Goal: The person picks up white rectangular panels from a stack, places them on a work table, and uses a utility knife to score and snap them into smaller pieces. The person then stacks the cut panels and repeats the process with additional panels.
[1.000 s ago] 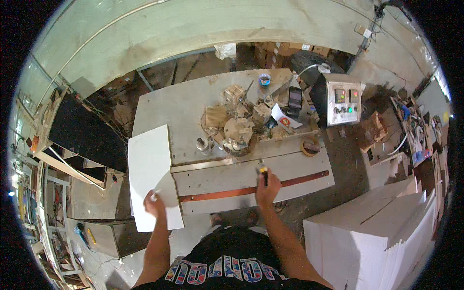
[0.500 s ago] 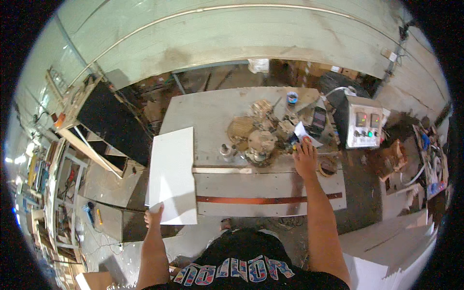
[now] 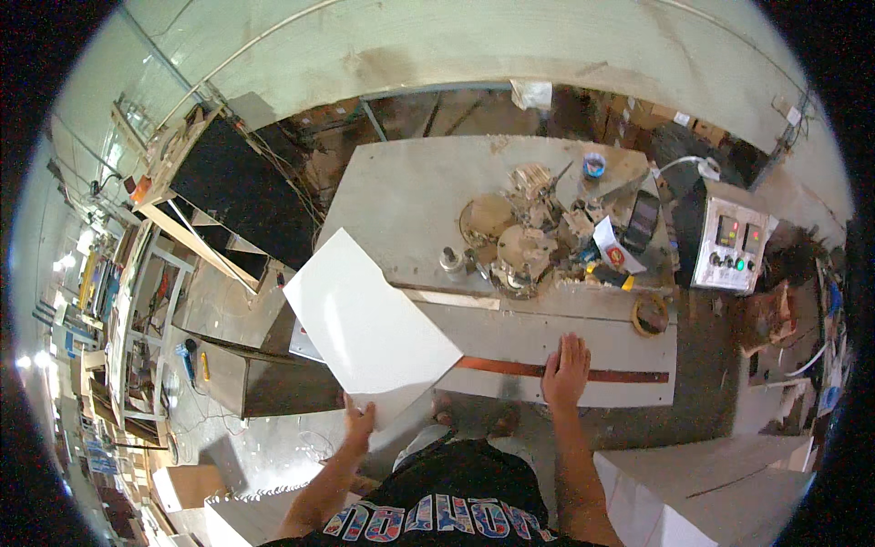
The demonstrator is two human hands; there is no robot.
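Handling is apparently underway: left hand is gripping a white rectangular board, empty right hand is extending flat; shifting is likely needing support.

a hand could pass across the far left of the table. near its middle the grimy machine stands in the way, the phone and control box crowding the right. the slanted white board blocks the near left; between board and right hand, only the flat reddish strip runs.
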